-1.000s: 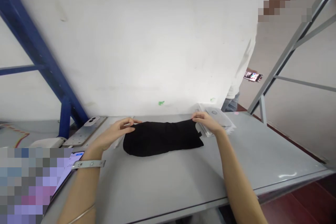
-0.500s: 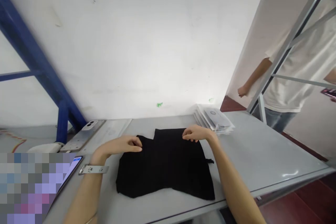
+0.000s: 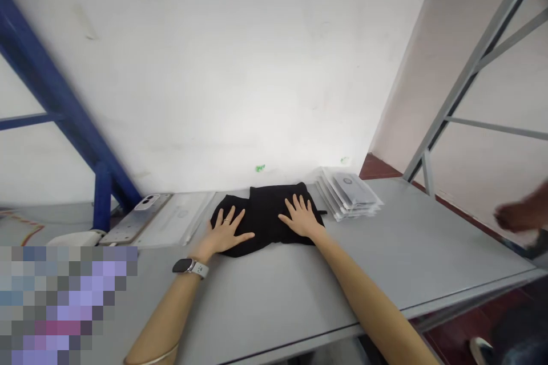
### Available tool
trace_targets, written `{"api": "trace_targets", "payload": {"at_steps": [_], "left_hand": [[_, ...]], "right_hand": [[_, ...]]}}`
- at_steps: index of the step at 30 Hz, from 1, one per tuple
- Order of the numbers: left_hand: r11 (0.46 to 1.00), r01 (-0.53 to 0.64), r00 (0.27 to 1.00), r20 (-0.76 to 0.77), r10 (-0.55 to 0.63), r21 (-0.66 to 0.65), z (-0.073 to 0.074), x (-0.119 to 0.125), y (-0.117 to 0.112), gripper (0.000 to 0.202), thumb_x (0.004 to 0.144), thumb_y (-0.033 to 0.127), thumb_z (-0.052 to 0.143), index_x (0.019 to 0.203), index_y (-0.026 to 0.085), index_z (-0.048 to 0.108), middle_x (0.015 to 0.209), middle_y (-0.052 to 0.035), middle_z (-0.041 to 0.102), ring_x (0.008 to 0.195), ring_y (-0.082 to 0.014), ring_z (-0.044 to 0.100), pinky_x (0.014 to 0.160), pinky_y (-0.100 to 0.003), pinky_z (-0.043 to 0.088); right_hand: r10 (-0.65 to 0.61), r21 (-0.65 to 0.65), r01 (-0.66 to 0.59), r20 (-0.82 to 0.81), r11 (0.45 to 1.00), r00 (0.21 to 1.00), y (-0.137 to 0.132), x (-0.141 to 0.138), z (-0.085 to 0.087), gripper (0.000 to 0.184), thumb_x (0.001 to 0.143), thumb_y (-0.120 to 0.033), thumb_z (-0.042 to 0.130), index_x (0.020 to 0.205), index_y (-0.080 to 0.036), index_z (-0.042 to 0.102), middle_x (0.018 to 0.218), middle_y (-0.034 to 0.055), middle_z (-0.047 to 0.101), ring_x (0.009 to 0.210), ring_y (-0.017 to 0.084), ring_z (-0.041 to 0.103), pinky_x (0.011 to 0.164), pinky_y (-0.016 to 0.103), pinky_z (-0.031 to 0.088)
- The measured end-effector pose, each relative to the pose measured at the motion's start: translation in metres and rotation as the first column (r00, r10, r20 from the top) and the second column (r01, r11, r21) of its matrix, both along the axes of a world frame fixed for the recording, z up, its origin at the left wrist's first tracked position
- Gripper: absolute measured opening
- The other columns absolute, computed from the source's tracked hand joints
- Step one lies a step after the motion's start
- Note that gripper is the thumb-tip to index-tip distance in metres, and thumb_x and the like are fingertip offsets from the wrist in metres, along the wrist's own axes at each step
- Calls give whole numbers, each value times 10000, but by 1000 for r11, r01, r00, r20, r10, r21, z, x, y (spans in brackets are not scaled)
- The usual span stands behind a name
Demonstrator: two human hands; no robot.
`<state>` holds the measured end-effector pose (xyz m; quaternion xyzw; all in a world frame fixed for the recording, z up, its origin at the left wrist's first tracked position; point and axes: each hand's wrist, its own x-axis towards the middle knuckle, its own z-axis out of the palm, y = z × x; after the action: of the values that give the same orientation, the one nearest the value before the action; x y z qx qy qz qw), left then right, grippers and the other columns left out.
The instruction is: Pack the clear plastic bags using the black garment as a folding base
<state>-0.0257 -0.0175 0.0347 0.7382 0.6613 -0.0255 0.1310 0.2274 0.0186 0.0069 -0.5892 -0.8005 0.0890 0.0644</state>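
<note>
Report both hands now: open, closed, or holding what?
Left hand: open, fingers spread, resting flat on the folded black garment, not gripping.
Right hand: open, fingers spread, flat on that garment, not gripping.

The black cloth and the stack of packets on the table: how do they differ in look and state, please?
The black cloth is dark and soft, but the stack of packets is pale and shiny. The cloth lies in one low folded shape; the packets form a slightly fanned pile. The left hand and right hand press on the cloth, while neither touches the packets. Both lie on the grey table.
</note>
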Motion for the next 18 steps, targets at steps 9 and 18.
{"api": "trace_targets", "payload": {"at_steps": [9, 18], "left_hand": [[990, 61, 996, -51, -68, -126, 12, -6, -2, 1187, 563, 834, 546, 1516, 290, 95, 1588, -81, -55, 1417, -459, -97, 1044, -746, 94], [998, 61, 998, 16, -61, 22, 19, 1, -5, 1042, 645, 751, 575, 1509, 330, 172, 1598, -89, 93, 1435, -448, -20, 1053, -737, 79]], "right_hand": [[26, -63, -26, 0, 998, 1000, -4, 7, 8, 813, 907, -676, 306, 1520, -153, 194, 1579, 180, 110, 1448, 373, 55, 1133, 544, 90], [-19, 110, 28, -84, 994, 996, 3, 8, 4, 745, 920, -666, 265, 1499, -198, 270, 1593, 105, 107, 1459, 324, 42, 1142, 534, 112]]}}
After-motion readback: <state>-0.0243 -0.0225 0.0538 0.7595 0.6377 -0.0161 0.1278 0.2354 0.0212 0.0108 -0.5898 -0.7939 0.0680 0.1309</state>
